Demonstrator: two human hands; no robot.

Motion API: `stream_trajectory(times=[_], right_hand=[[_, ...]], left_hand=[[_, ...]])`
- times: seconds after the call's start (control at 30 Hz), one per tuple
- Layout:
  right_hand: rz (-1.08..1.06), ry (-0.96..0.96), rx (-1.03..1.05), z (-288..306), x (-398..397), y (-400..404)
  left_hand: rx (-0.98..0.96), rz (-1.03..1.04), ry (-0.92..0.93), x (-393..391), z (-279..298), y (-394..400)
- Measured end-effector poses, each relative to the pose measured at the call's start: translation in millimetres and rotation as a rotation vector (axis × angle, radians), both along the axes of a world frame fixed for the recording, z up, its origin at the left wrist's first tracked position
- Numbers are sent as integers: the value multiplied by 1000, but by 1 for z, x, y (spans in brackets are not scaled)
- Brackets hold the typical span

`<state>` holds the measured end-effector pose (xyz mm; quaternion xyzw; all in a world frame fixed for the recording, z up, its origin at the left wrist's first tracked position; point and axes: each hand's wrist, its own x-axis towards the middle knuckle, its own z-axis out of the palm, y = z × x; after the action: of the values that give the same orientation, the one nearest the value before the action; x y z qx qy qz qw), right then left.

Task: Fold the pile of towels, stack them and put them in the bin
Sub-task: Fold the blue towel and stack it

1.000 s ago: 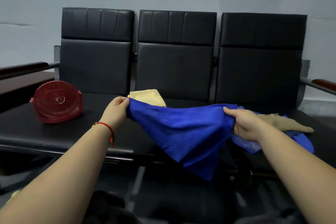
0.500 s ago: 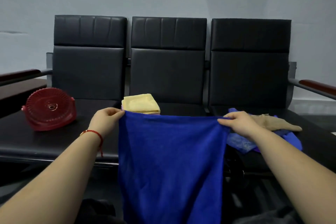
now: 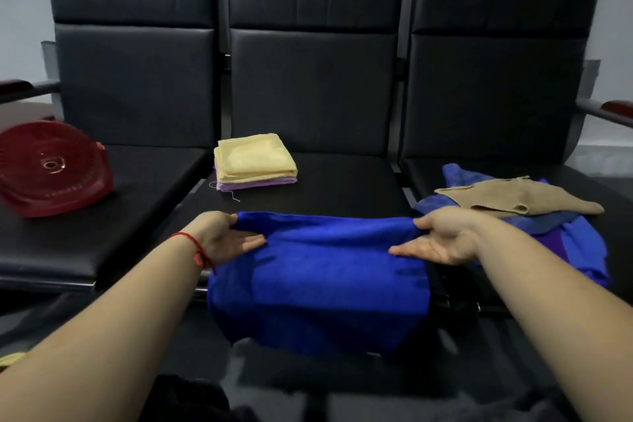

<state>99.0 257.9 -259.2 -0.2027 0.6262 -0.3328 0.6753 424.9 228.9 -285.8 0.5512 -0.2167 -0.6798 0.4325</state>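
Blue towel [image 3: 318, 281] spread between both hands, draped over front edge of the middle seat of a black three-seat bench [image 3: 315, 86], lower part hanging off. Left hand [image 3: 226, 236] grasps the towel's far left corner, thumb over the edge, fingers straight under the cloth. Right hand [image 3: 438, 240] grasps the far right corner the same way. Beyond the left hand, a folded stack [image 3: 255, 161], yellow towel on top of a lilac one, sits on the middle seat. Right of the right hand, unfolded pile [image 3: 534, 216] of blue and purple towels with a tan one on top, on the right seat. Far left of the left hand, red bin [image 3: 51, 168] on its side on the left seat. Red string bracelet [image 3: 193, 243] on left wrist. No readable labels or writing anywhere.
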Motion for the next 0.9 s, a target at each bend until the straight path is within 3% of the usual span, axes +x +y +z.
stream_trajectory(times=[0.1,0.37,0.5,0.6,0.67,0.9], right_hand=[[-182,-214,-88,-23,5,-26],[-356,-292,-490,-47,23,-85],[-429,-393,-581,-45,28,-96],[-442,-418,-580,-48,23,-98],[-440,-415,-561,-47,18,-95],[-414,-229,-452,-30,1,-59]], left_hand=[[-44,58,135,-6,-7,-22],[-363,308,390,-31,-20,-63],[-391,313,529,-32,-19,-70],[-343,367,525,-32,-21,-73],[-297,367,428,-28,-24,-74],[-306,223,323,-4,-13,-52]])
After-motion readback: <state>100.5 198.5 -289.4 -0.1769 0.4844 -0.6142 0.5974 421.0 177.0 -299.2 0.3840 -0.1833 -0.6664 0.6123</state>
